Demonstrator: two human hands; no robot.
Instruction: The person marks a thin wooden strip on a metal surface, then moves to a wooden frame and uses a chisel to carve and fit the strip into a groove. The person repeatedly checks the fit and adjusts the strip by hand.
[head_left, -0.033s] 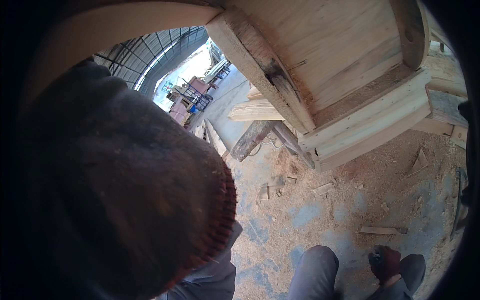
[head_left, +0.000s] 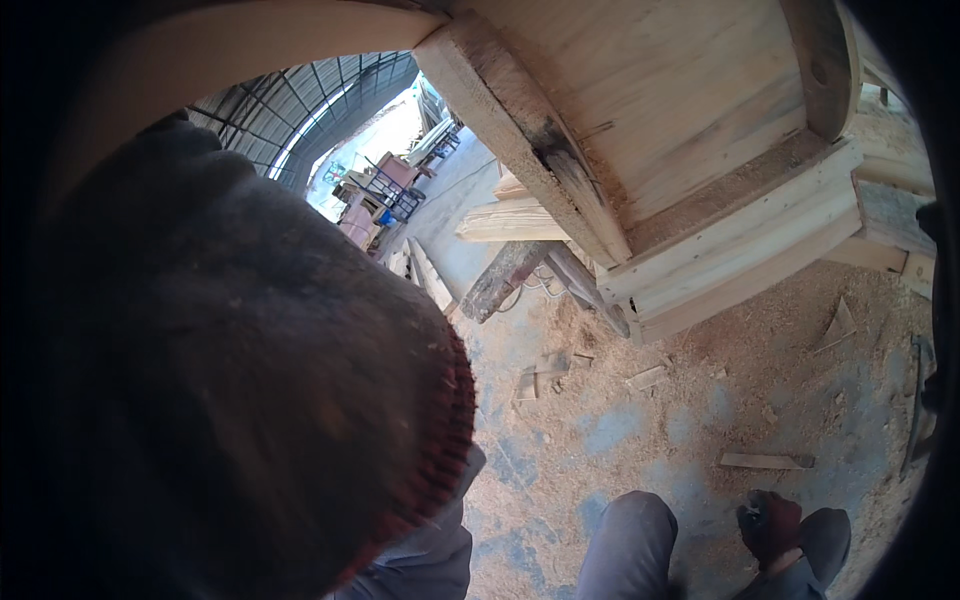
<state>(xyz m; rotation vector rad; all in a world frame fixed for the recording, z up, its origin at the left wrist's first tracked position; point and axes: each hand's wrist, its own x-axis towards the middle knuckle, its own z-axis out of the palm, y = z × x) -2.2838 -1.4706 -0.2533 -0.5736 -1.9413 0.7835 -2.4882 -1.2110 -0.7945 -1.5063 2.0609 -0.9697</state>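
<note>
My left hand (head_left: 230, 370), in a dark, worn glove with a red knitted cuff, looms very close and covers the left side of the view. Its fingers are lost in the dark, so their shape and anything in them cannot be made out. Just above this glove runs a pale wooden board (head_left: 260, 60); whether they touch is unclear. Low on the right, my right hand (head_left: 772, 526) wears a red and black glove and rests beside my knee (head_left: 826, 540). Its fingers are curled closed, and what they may hold is too small to name. A thin wood strip (head_left: 768, 461) lies on the floor near it.
A large wooden frame (head_left: 745, 240) with a plywood panel (head_left: 680, 100) fills the upper right. Beneath its corner sticks out a bark-covered log (head_left: 510, 278). Sawdust and offcuts (head_left: 540, 378) litter the floor. Farther off stand a cart (head_left: 400, 198) and stacked timber under an arched roof.
</note>
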